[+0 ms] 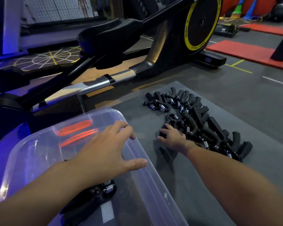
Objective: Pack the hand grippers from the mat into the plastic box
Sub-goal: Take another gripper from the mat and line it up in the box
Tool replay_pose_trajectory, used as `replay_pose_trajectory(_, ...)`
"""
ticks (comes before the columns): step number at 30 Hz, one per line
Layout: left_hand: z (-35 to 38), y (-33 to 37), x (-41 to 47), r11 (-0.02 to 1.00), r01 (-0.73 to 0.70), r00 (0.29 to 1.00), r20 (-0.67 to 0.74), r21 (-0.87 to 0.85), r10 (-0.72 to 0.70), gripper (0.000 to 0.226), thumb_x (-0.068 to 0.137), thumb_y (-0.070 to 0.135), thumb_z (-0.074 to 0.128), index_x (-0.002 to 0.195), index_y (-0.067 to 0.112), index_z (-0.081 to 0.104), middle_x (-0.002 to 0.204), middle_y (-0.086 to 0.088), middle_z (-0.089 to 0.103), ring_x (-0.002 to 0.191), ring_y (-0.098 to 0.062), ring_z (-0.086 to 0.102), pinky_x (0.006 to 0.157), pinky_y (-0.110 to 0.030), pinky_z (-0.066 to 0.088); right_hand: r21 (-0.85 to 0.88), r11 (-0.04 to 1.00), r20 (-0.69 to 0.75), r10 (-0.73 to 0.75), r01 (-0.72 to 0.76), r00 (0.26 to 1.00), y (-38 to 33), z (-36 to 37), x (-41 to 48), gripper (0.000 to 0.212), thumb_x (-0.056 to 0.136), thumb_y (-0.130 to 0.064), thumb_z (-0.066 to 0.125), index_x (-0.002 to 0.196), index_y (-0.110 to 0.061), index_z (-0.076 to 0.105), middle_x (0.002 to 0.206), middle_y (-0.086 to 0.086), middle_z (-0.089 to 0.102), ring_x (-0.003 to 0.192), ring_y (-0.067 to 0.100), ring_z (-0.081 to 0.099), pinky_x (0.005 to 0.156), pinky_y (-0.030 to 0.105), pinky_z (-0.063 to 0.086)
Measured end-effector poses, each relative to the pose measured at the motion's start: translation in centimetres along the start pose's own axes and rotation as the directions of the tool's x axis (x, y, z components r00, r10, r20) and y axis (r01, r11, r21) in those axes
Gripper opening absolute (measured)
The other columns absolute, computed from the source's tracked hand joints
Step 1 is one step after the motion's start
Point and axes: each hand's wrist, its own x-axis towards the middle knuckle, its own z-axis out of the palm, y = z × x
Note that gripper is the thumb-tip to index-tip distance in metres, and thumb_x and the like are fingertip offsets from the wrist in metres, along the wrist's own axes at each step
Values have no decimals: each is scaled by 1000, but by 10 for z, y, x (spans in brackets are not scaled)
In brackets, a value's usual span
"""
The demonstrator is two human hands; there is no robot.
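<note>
The plastic box (142, 181) stands open at the left, and at least 1 black hand gripper (103, 190) already lies in its near end, partly under the left forearm. The left hand (108, 149) hovers over the box with fingers spread and thumb out, holding nothing. It is best used now to steady the box rim, or kept clear so the mouth stays free for the drop.

To its right, the right hand (171, 137) rests low on the mat (235, 185) at the near-left edge of the pile of hand grippers (196, 118), fingers bent over a black handle. Whether they have closed on it cannot be told. Another gripper lies just below the wrist.

The step in hand looks like the pick. The grippers overlap, and their springs and handles may hook each other, so it pays to take the outermost one, wrap both handles together and lift straight up until it comes free of its neighbours. Dragging sideways would likely scatter the pile toward the mat's edge. Then carry it left over the box wall and set it beside the one inside, handles lying the same way, which leaves room for the many on the mat.
</note>
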Motion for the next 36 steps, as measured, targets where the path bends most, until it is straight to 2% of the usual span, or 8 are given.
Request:
replay_pose_trajectory(5, -1, 2, 2, 1000, -2, 1000, 5, -3, 2, 64, 63, 88, 44, 108, 42, 41, 126, 28, 31, 106, -1, 45, 90, -29, 43, 60, 998, -57, -31, 34, 998, -1, 3, -17, 35, 88, -52, 50, 119, -42, 61, 154, -13, 29, 139, 17, 32, 108, 58, 25)
replay_pose_trajectory(10, -1, 6, -4, 1000, 13, 1000, 6, 6, -13, 63, 66, 82, 48, 112, 40, 42, 127, 28, 31, 91, -3, 47, 79, -25, 38, 8, 996, 3, -85, 85, 996, 4, 2, -38, 31, 88, -51, 54, 113, -39, 65, 151, -15, 32, 135, 16, 36, 107, 56, 28)
replay_pose_trajectory(16, 1, 7, -7, 1000, 10, 1000, -6, -23, -10, 67, 63, 83, 44, 113, 38, 42, 131, 27, 32, 94, 0, 49, 77, -24, 40, -21, 989, 37, -148, 148, 988, 10, 2, -62, 27, 79, -50, 67, 102, -34, 68, 135, -14, 42, 124, 13, 45, 99, 49, 36)
replay_pose_trajectory(18, 3, 7, -8, 999, 10, 1000, -10, -33, -10, 67, 64, 83, 45, 114, 38, 42, 133, 27, 32, 101, -1, 50, 84, -28, 44, 1, 993, -62, -121, 121, 991, 10, 4, -64, 40, 75, -50, 73, 107, -29, 63, 126, -8, 45, 121, 18, 45, 95, 48, 41)
replay_pose_trajectory(21, 4, 7, -10, 998, 2, 1000, -28, -55, -4, 65, 65, 81, 46, 114, 38, 42, 134, 27, 31, 111, -3, 50, 91, -32, 46, 89, 993, -239, 96, -77, 966, 7, 8, -63, 70, 67, -54, 79, 124, -25, 51, 129, 2, 40, 126, 25, 37, 101, 49, 39)
replay_pose_trajectory(24, 5, 7, -10, 998, 3, 1000, -28, -64, -5, 63, 67, 79, 48, 114, 38, 42, 135, 26, 31, 114, -3, 48, 92, -31, 45, 106, 972, -189, 226, -209, 956, 7, 16, -61, 91, 64, -62, 77, 136, -22, 38, 136, 7, 38, 131, 29, 36, 106, 47, 31)
replay_pose_trajectory(29, 5, 3, -6, 999, -12, 999, -31, -48, 11, 65, 66, 86, 44, 111, 40, 42, 133, 29, 29, 106, -1, 50, 85, -28, 45, 97, 982, -224, 181, -163, 958, 10, 23, -56, 95, 65, -58, 77, 141, -24, 31, 140, -1, 38, 134, 21, 35, 108, 47, 27)
replay_pose_trajectory(36, 6, -1, -3, 999, -20, 999, -31, -40, 19, 75, 56, 93, 36, 109, 41, 42, 128, 30, 28, 102, -1, 52, 86, -31, 47, 91, 996, -118, 3, 8, 993, 2, 21, -53, 95, 66, -39, 76, 146, -28, 26, 147, -2, 38, 138, 21, 30, 114, 43, 23)
